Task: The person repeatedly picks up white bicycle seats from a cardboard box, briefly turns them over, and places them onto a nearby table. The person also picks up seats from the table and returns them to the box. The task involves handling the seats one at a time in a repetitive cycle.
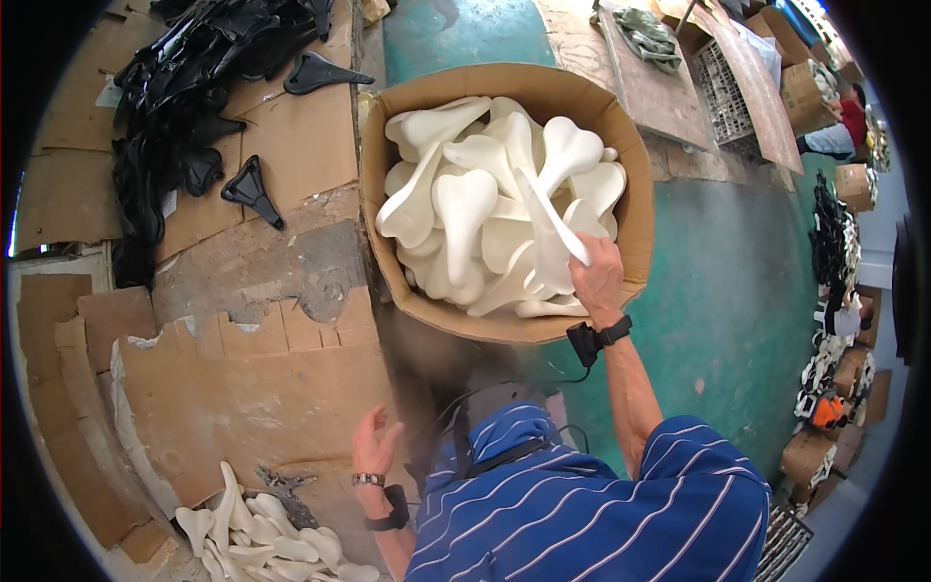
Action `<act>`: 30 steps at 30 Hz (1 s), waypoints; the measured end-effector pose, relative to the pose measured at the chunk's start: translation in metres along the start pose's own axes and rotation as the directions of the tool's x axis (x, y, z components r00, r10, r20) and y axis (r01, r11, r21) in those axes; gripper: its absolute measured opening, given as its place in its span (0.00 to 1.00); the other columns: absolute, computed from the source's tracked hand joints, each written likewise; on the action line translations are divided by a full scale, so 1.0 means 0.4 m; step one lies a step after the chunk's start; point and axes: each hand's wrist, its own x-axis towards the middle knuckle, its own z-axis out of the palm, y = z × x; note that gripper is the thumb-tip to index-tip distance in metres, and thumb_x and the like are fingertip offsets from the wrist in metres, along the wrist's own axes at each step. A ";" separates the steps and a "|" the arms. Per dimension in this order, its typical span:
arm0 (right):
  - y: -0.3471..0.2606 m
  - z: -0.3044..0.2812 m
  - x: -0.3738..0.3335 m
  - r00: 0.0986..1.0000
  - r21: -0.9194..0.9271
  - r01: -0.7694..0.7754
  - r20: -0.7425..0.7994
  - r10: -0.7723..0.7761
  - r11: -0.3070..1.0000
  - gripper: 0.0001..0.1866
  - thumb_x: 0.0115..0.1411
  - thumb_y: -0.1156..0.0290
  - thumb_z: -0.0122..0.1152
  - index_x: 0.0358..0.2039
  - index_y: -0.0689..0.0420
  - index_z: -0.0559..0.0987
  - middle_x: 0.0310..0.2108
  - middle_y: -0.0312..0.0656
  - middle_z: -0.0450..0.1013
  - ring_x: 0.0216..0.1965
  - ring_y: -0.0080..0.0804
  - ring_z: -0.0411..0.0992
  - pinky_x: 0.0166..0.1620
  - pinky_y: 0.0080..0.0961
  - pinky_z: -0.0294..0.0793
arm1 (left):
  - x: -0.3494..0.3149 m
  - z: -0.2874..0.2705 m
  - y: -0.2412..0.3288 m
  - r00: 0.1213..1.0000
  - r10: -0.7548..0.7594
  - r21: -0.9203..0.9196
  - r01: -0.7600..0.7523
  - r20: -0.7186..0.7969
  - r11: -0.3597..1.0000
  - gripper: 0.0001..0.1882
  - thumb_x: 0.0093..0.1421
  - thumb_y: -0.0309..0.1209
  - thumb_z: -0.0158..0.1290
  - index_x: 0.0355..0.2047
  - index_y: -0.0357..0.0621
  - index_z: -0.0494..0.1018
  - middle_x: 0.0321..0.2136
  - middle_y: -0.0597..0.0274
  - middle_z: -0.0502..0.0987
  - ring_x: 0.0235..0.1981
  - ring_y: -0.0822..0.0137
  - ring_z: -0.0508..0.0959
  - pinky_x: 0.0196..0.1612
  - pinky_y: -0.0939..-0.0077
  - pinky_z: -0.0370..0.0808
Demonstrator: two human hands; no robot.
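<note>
A large cardboard box (635, 160) stands ahead of me, heaped with several white bicycle saddle pads (465, 213). At its near right side, my right hand (596, 274) is closed on the narrow end of one white saddle pad (545, 228), which is tilted on edge against the pile. My thumb and fingertips are partly hidden behind the pad. Below the box and to its left, my left hand (375, 444) is raised, holding nothing, with its fingers apart. Wristbands circle both wrists.
Cardboard covers the bench (252, 378) on the left. Black plastic saddle bases (184, 107) pile up at its far end; more white saddle pads (267, 543) lie at the near left. Wooden boards (659, 87) stand at the far right. A person in red (851, 121) is at the right rim.
</note>
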 end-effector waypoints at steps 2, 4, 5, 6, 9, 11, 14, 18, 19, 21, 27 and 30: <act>-0.029 -0.021 0.014 0.999 0.028 0.016 -0.032 -0.015 0.999 0.21 0.50 0.77 0.67 0.47 0.53 0.83 0.37 0.46 0.74 0.41 0.49 0.74 0.45 0.42 0.75 | 0.004 0.003 -0.004 1.000 -0.002 -0.029 0.001 -0.013 1.000 0.30 0.56 0.36 0.66 0.57 0.38 0.75 0.49 0.46 0.82 0.51 0.52 0.82 0.55 0.59 0.77; -0.067 -0.033 0.027 0.998 0.055 0.029 -0.053 -0.026 0.998 0.21 0.50 0.77 0.67 0.47 0.54 0.82 0.38 0.46 0.74 0.41 0.49 0.74 0.45 0.42 0.75 | 0.006 0.002 0.004 1.000 0.007 -0.029 -0.008 -0.027 1.000 0.29 0.56 0.36 0.66 0.57 0.38 0.75 0.49 0.46 0.82 0.52 0.52 0.82 0.56 0.59 0.76; -0.084 -0.037 0.029 0.998 0.068 0.035 -0.062 -0.031 0.997 0.22 0.50 0.78 0.67 0.48 0.54 0.82 0.38 0.46 0.74 0.41 0.49 0.74 0.45 0.42 0.75 | 0.005 0.001 0.009 0.999 0.010 -0.029 -0.011 -0.033 1.000 0.29 0.56 0.36 0.66 0.57 0.38 0.75 0.48 0.45 0.82 0.52 0.52 0.81 0.56 0.59 0.76; -0.099 -0.039 0.033 0.998 0.067 0.039 -0.061 -0.035 0.997 0.21 0.50 0.77 0.67 0.47 0.54 0.82 0.38 0.45 0.74 0.42 0.49 0.74 0.46 0.42 0.75 | 0.004 0.001 0.015 0.999 0.014 -0.028 -0.015 -0.038 1.000 0.29 0.56 0.36 0.66 0.57 0.38 0.75 0.48 0.45 0.82 0.52 0.52 0.81 0.56 0.59 0.76; -0.110 -0.033 0.040 0.999 -0.006 0.031 -0.030 -0.031 1.000 0.21 0.50 0.76 0.67 0.47 0.54 0.82 0.39 0.45 0.74 0.43 0.49 0.73 0.47 0.42 0.75 | 0.000 0.001 0.031 0.999 0.012 -0.016 -0.013 -0.036 1.000 0.30 0.56 0.35 0.66 0.58 0.38 0.74 0.49 0.45 0.82 0.52 0.52 0.81 0.55 0.59 0.76; -0.086 -0.019 0.039 1.000 -0.147 -0.002 0.019 0.005 0.989 0.22 0.51 0.74 0.68 0.49 0.55 0.81 0.39 0.46 0.74 0.44 0.49 0.73 0.48 0.42 0.75 | -0.001 0.002 0.031 1.000 -0.002 0.010 0.002 -0.016 1.000 0.30 0.58 0.35 0.65 0.60 0.39 0.73 0.50 0.46 0.82 0.52 0.54 0.82 0.54 0.61 0.77; -0.065 0.033 0.037 0.996 -0.497 0.091 0.042 -0.081 0.863 0.26 0.52 0.70 0.69 0.52 0.57 0.78 0.39 0.48 0.74 0.45 0.49 0.73 0.48 0.42 0.74 | -0.001 0.015 0.013 1.000 -0.015 -0.024 0.015 -0.013 1.000 0.31 0.57 0.36 0.65 0.60 0.40 0.73 0.50 0.46 0.82 0.52 0.54 0.81 0.54 0.61 0.77; -0.155 0.206 0.003 0.958 0.043 -0.037 0.287 0.023 0.998 0.30 0.56 0.59 0.71 0.54 0.62 0.75 0.39 0.55 0.77 0.42 0.52 0.76 0.48 0.47 0.75 | -0.004 0.026 0.010 1.000 -0.024 -0.016 0.024 0.009 1.000 0.31 0.57 0.35 0.65 0.60 0.40 0.73 0.50 0.46 0.82 0.52 0.54 0.82 0.54 0.60 0.77; -0.176 0.274 -0.014 0.905 0.186 -0.229 0.402 0.139 0.955 0.30 0.58 0.56 0.71 0.53 0.65 0.75 0.38 0.57 0.78 0.41 0.54 0.77 0.48 0.48 0.76 | -0.003 0.028 0.008 1.000 -0.020 -0.023 0.020 0.003 1.000 0.31 0.57 0.35 0.66 0.60 0.40 0.73 0.50 0.46 0.82 0.52 0.54 0.82 0.54 0.60 0.77; -0.177 0.430 -0.048 0.817 0.134 -0.406 0.497 0.293 0.904 0.31 0.60 0.54 0.69 0.49 0.70 0.75 0.37 0.62 0.79 0.40 0.55 0.79 0.46 0.46 0.78 | 0.003 0.028 0.026 0.999 -0.034 -0.042 0.033 -0.019 0.999 0.30 0.57 0.36 0.65 0.59 0.39 0.74 0.49 0.45 0.82 0.52 0.53 0.81 0.55 0.59 0.77; -0.195 0.545 -0.103 0.648 0.583 -0.760 0.712 0.270 0.287 0.21 0.66 0.63 0.63 0.51 0.67 0.75 0.37 0.45 0.81 0.38 0.32 0.80 0.39 0.33 0.79 | -0.019 0.006 0.047 0.994 -0.069 -0.115 0.059 -0.088 0.992 0.28 0.57 0.35 0.64 0.57 0.38 0.75 0.49 0.45 0.82 0.53 0.51 0.81 0.57 0.58 0.76; -0.344 0.303 -0.103 0.645 0.641 -0.763 0.764 0.026 0.084 0.13 0.69 0.70 0.58 0.48 0.67 0.74 0.38 0.45 0.79 0.34 0.31 0.79 0.38 0.29 0.79 | -0.048 0.012 0.054 0.990 -0.060 -0.336 0.013 -0.129 0.942 0.26 0.62 0.33 0.61 0.59 0.37 0.73 0.51 0.47 0.81 0.54 0.55 0.81 0.58 0.62 0.76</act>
